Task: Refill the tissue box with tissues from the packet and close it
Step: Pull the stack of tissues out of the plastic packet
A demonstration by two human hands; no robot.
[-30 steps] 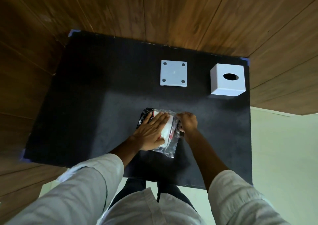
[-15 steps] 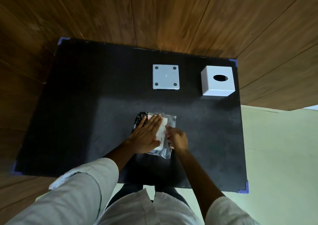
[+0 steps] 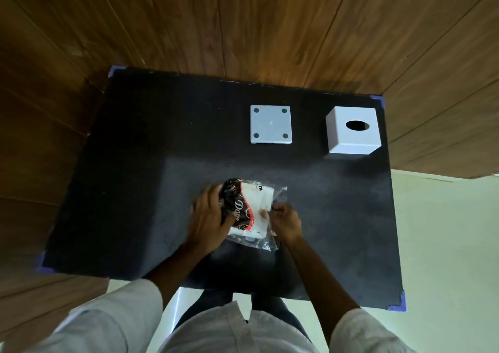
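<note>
A clear plastic tissue packet (image 3: 252,212) with a black and red print lies on the black mat (image 3: 135,190), white tissues showing inside. My left hand (image 3: 208,220) grips its left side. My right hand (image 3: 286,221) pinches the packet's right edge with closed fingers. The white tissue box (image 3: 352,131), with an oval slot on top, stands at the back right. Its flat square base plate (image 3: 270,124), with a round pad in each corner, lies to the left of the box.
The mat covers a small table set against a wood-panelled wall (image 3: 243,28). A pale floor (image 3: 445,244) lies to the right. My knees and sleeves fill the bottom of the view.
My left hand has slid from flat on top of the packet to gripping its left side, baring the printed face. My right hand has shifted along the packet's right edge.
</note>
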